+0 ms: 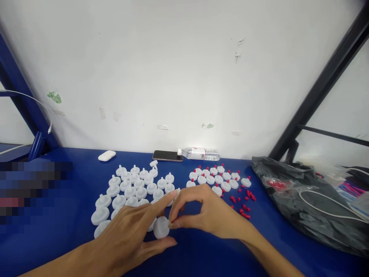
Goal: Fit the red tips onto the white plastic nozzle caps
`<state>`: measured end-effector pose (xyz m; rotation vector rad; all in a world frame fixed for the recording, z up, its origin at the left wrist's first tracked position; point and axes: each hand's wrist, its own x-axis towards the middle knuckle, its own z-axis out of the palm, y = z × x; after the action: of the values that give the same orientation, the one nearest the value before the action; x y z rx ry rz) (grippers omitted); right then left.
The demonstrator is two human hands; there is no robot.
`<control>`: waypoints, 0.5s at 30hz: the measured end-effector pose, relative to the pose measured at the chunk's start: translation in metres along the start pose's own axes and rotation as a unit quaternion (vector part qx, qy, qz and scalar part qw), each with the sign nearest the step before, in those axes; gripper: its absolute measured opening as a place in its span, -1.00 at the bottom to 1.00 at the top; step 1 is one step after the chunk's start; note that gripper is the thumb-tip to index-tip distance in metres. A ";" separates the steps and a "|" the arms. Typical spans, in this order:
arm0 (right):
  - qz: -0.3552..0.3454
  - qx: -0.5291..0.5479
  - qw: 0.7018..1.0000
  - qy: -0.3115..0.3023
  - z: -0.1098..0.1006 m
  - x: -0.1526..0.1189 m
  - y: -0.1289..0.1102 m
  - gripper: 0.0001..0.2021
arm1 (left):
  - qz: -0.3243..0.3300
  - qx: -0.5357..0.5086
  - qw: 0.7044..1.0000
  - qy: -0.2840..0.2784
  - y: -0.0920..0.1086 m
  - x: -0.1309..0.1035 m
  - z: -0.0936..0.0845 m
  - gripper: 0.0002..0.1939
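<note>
Low over the front of the blue table, my left hand (131,227) has a round white nozzle cap (161,227) between its thumb and fingers, the flat disc side facing me. My right hand (209,211) pinches right at the cap's right edge; whatever lies between those fingertips is hidden. Behind and left of my left hand stand several plain white nozzle caps (130,192) with bare spouts. Beyond my right hand is a group of white caps with red tips (210,179). Loose red tips (249,195) lie scattered to the right of them.
Along the wall lie a white earbud case (107,156), a phone (167,156) and a water bottle (198,154) on its side. A black plastic bag (288,207) with a white cable covers the table's right side. Dark metal posts rise at both sides.
</note>
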<state>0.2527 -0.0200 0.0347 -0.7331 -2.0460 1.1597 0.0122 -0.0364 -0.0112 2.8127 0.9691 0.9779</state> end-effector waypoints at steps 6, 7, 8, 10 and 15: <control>0.058 0.097 0.993 -0.035 0.000 0.002 0.005 -0.84 | 0.035 0.045 0.998 0.032 0.000 -0.003 0.001 -0.38; 0.065 0.104 0.992 -0.036 -0.001 0.003 0.005 -0.84 | 0.048 0.063 0.996 0.041 -0.001 -0.002 0.000 -0.41; 0.067 0.105 0.992 -0.026 -0.001 0.003 0.006 -0.82 | 0.061 0.081 0.994 0.050 -0.002 -0.002 -0.001 -0.43; 0.065 0.099 0.993 0.002 0.000 0.003 0.007 -0.74 | 0.087 0.102 0.989 0.061 -0.005 -0.001 -0.004 -0.46; 0.099 0.163 0.978 -0.084 0.008 0.000 0.008 -0.27 | 0.168 0.111 0.977 0.066 -0.008 -0.005 -0.013 -0.49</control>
<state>0.2476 -0.0206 0.0247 -0.7038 -1.8777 1.6739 -0.0022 -0.0353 -0.0051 3.2100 0.6600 1.1668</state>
